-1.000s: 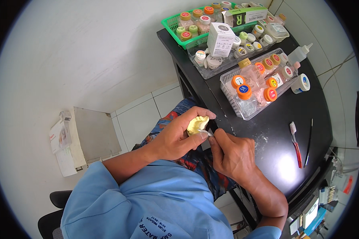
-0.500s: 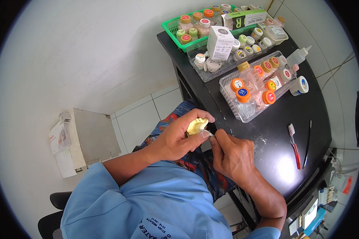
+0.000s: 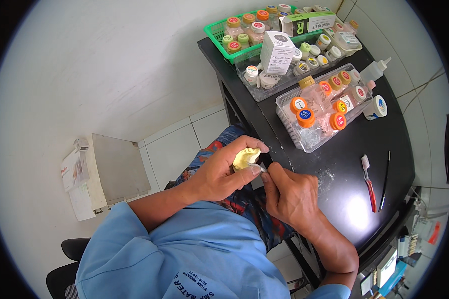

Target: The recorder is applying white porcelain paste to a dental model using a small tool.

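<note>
A pale yellow dental cast (image 3: 245,157) with tooth shapes along its rim rests in my left hand (image 3: 223,168); fingers and thumb wrap round it. My right hand (image 3: 295,195) is closed beside it, pinching a small tool with a whitish metal blade (image 3: 257,166). The blade's tip reaches the cast's lower edge, close to my left thumb. Most of the tool's handle is hidden inside my right fist. Both hands are above my lap, at the near-left edge of the black table (image 3: 344,174).
On the table, a clear basket (image 3: 309,144) holds orange-capped jars. Behind are a green basket (image 3: 215,37) and a tray with jars and a white box (image 3: 278,52). A toothbrush (image 3: 368,184) and a thin black stick (image 3: 385,182) lie right, near white powder (image 3: 327,177).
The blade has shifted slightly against the cast, and more of it shows beside my left thumb. Both hands keep nearly the same place and grip.
</note>
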The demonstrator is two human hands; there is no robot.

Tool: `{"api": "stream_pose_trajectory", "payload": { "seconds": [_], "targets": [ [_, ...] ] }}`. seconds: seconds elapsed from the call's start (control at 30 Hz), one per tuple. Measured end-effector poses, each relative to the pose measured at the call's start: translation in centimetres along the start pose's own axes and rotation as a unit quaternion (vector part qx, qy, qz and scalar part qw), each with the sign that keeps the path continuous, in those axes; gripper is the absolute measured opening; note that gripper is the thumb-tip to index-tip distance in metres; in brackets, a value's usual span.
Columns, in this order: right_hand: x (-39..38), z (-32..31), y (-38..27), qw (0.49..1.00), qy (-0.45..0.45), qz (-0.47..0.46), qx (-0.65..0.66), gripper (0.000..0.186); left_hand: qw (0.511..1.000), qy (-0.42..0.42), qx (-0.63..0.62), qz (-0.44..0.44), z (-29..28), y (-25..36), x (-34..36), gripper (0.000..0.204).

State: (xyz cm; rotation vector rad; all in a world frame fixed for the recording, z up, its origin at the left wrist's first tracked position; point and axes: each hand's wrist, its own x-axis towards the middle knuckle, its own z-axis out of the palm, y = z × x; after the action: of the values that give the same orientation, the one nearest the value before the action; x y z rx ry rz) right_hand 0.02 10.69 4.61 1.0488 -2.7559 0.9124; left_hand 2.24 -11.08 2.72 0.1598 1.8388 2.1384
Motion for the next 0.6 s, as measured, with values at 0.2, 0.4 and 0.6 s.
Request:
{"api": "stream_pose_trajectory", "payload": {
  "seconds": [0.2, 0.4, 0.6],
  "targets": [
    [0.0, 0.1, 0.1, 1.0, 0.006, 0.004, -0.007, 0.025, 1.0, -0.01, 0.008, -0.018, -0.3, -0.3, 0.0, 0.033],
    [0.1, -0.1, 0.2, 1.0, 0.013, 0.007, -0.006, 0.025, 1.0, -0.006, 0.014, -0.012, 0.0, -0.1, 0.0, 0.03],
    [0.0, 0.1, 0.0, 1.0, 0.003, -0.002, -0.002, 0.026, 0.992, 0.01, 0.067, 0.104, -0.1, -1.3, 0.2, 0.041]
  ]
}}
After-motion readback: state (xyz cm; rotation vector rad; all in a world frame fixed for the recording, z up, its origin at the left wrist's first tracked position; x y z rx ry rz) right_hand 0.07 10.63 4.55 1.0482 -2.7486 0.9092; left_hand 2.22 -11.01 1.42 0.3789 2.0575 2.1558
